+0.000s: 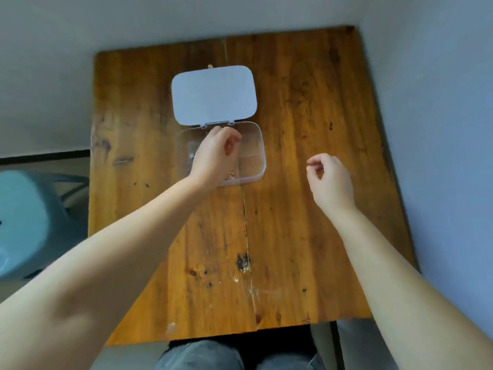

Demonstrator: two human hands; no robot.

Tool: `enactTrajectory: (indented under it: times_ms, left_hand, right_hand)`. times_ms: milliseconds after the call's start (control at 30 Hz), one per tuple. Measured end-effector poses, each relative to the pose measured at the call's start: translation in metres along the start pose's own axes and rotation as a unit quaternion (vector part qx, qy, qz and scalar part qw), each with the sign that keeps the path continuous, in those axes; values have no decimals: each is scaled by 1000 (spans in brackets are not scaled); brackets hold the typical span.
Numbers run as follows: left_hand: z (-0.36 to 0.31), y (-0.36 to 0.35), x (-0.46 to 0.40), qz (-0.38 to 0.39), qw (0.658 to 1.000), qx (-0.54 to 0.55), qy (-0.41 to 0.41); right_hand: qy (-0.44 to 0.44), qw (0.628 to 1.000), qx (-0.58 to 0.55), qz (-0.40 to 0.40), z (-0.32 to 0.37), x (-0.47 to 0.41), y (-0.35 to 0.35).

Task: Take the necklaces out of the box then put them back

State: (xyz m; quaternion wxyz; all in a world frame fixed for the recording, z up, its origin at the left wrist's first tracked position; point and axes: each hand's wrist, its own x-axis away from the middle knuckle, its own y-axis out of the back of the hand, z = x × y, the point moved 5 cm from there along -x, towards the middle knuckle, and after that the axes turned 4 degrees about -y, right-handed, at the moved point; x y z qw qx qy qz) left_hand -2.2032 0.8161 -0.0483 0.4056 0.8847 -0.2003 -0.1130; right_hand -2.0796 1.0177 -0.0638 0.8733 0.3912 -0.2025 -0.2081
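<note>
A clear plastic box (pixel 256 145) lies open in the middle of the wooden table, its pale lid (pixel 213 94) folded back flat behind it. My left hand (pixel 213 153) hovers over the box's left half with its fingertips pinched together; no chain is visible in the pinch. A small gold necklace piece (pixel 231 175) lies in the box near its front wall, just beside my wrist. Something small and pale (pixel 191 155) shows in the left compartment. My right hand (pixel 329 180) hangs over bare table to the right of the box, fingers curled, thumb against forefinger.
The wooden table (pixel 306 102) stands in a corner, with walls behind and to the right. A teal chair (pixel 29 222) sits off the table's left edge. My knees (pixel 202 353) show under the front edge.
</note>
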Motion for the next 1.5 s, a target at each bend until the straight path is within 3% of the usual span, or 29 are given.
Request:
enactTrajectory:
  times_ms: [133, 233, 300, 367, 467, 733, 833, 933, 1000, 1067, 1133, 1300, 1400, 1500]
  left_hand:
    - [69, 51, -17, -161, 962, 54, 213]
    - [104, 50, -36, -130, 914, 163, 349]
    - [114, 42, -46, -97, 884, 248, 383]
    - [120, 42, -53, -93, 883, 260, 379]
    - [127, 44, -54, -100, 880, 288, 364]
    - [109, 71, -28, -146, 929, 238, 244]
    - [103, 69, 3, -119, 904, 331, 242]
    - [101, 56, 31, -70, 862, 417, 280]
    - [100, 48, 44, -39, 891, 354, 281]
    - [97, 43, 50, -32, 945, 208, 249]
    - [90, 42, 51, -23, 973, 73, 217]
    - [77, 38, 42, 25, 972, -112, 203]
    - [65, 40, 41, 59, 953, -239, 176]
    - [59, 39, 43, 79, 938, -290, 174]
  right_hand:
    - [52, 998, 8, 37, 70, -57, -39]
    - [19, 998, 0, 63, 102, -96, -63]
    - [-43, 995, -44, 84, 109, -118, -76]
    - [-72, 988, -88, 108, 110, -131, -83]
    - [-49, 983, -117, 134, 110, -137, -84]
    - [42, 992, -103, 61, 107, -109, -40]
    - [51, 982, -142, 111, 97, -85, -33]
    - [-30, 967, -190, 164, 79, -63, -40]
    - [-68, 959, -199, 188, 70, -51, -49]
    - [-48, 967, -167, 188, 67, -43, -53]
    - [-12, 977, -126, 172, 67, -37, -55]
    - [34, 990, -56, 122, 72, -33, -59]
    - [42, 989, -23, 143, 73, -30, -58]
    - [31, 985, 8, 171, 70, -21, -54]
